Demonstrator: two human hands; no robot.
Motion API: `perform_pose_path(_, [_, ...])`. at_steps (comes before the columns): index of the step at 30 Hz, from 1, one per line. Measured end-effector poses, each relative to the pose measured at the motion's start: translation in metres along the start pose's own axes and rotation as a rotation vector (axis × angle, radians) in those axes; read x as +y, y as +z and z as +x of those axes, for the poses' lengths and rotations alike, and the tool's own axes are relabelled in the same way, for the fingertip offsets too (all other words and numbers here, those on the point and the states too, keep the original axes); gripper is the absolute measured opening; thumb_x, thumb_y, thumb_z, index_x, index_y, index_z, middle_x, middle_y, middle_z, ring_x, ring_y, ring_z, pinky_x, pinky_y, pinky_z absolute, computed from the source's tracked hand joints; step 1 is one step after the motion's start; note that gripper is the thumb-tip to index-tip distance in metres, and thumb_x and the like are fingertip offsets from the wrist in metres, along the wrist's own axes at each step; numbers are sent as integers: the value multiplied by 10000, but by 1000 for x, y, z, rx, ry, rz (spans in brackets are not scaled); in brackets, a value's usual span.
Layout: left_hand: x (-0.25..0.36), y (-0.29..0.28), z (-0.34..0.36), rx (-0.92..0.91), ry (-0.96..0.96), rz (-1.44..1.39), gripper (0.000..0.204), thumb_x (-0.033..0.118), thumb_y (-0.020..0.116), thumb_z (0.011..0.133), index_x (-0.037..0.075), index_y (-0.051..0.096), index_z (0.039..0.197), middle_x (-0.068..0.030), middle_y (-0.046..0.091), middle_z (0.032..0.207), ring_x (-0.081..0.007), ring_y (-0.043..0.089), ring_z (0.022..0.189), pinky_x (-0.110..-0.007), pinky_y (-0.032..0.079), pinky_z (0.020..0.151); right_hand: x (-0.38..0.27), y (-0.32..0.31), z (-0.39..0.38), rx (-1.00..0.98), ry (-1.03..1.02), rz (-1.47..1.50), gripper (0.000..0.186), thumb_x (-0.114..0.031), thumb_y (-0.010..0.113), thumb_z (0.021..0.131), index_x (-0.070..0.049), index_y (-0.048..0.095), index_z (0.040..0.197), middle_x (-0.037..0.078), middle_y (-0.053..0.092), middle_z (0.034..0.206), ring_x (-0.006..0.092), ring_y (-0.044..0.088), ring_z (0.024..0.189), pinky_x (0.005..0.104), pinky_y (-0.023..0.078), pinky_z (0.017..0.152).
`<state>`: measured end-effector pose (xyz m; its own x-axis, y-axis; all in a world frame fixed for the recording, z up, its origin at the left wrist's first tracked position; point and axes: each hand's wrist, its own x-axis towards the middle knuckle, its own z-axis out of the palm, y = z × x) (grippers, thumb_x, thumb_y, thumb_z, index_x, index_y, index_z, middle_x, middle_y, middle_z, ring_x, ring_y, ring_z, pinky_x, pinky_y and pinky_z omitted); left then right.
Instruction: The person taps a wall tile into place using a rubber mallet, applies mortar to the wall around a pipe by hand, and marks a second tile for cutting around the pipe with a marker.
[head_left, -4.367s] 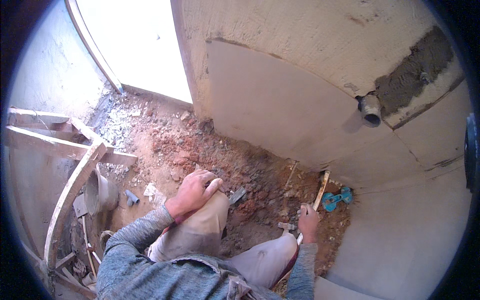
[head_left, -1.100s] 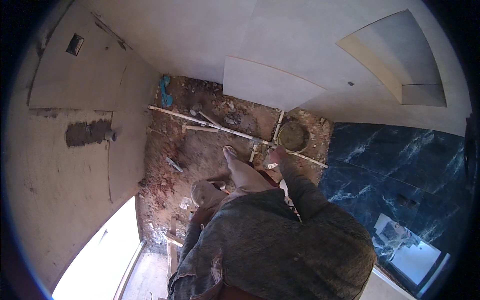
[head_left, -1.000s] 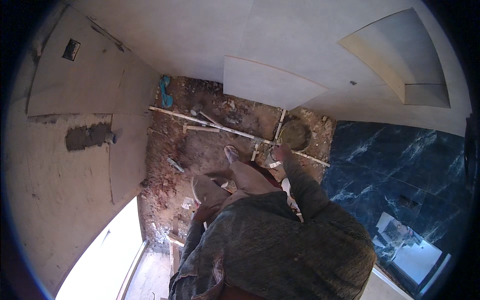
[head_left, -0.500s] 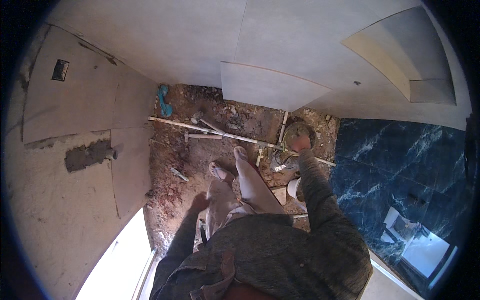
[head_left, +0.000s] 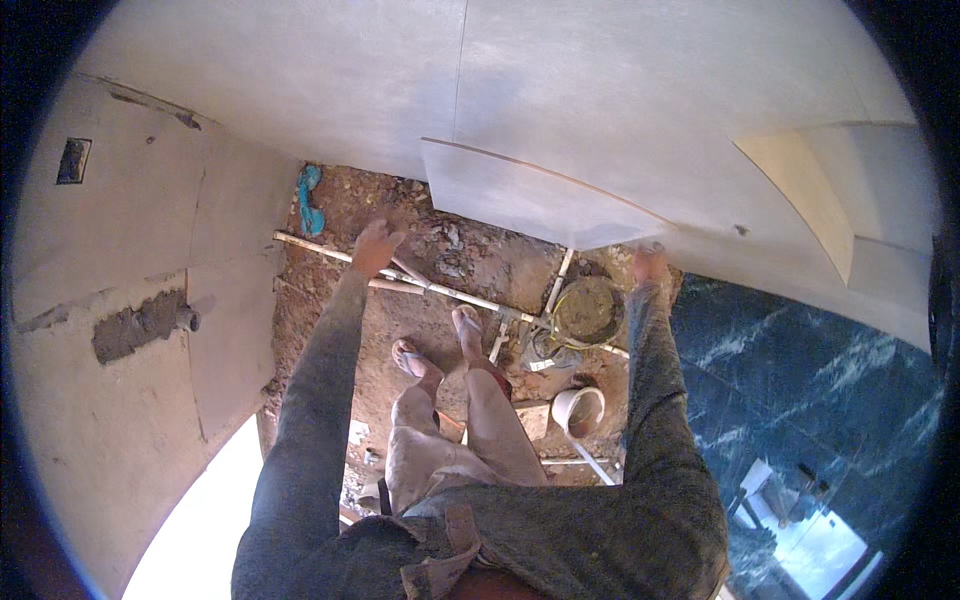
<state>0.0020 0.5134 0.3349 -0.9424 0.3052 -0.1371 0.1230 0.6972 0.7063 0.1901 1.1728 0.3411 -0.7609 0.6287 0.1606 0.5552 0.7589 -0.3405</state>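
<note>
We spread our left hand above the pipe; we cannot tell the grip of our right hand near the panel against the wall. Firm footing should steady us.

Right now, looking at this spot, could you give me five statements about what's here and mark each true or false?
1. The flat pale panel with a thin brown top edge stands at the foot of the greyish-white wall. True.
2. In the picture, the left hand shows nearer to the long off-white pole than to the round white bucket. True.
3. The right hand is inside the bucket. False: it is by the panel's right end.
4. The dark blue, white-veined tiles are on the person's left. False: they are on the right.
5. The teal narrow-waisted object lies to the left of the panel. True.
</note>
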Motion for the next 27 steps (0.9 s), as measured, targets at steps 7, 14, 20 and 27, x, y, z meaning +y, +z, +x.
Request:
perform_pose_path(7, [47,1,120,291,2,-35,656,305,744,787,-11,475,1296,-260,601,1190,-331,587,1105,-433,468,925,64,98,63,-263,-266,-331,399,-228,678,811,-42,588,1153,110,654,962,256,630,830,394,514,741])
perform_pose_path(14, [92,48,162,266,-174,-340,642,214,733,793,83,424,1341,-190,665,984,-280,646,841,-397,542,739,116,106,63,-145,-106,-82,419,-238,651,837,-97,559,1221,51,630,1003,217,599,896,407,485,740])
perform_pose_path(20, [82,57,148,225,-236,-275,466,217,735,762,101,552,1175,-154,656,898,-310,625,815,-430,524,750,80,43,66,-299,-223,-581,594,-382,645,836,-104,485,1335,89,605,1183,260,553,1101,496,379,942])
perform_pose_path(27, [79,58,119,607,-65,-192,364,109,704,701,75,565,1036,-176,584,923,-372,582,942,-444,475,864,52,20,26,-380,-216,-573,645,-423,663,826,-77,479,1339,130,607,1245,290,548,1174,530,351,1022])
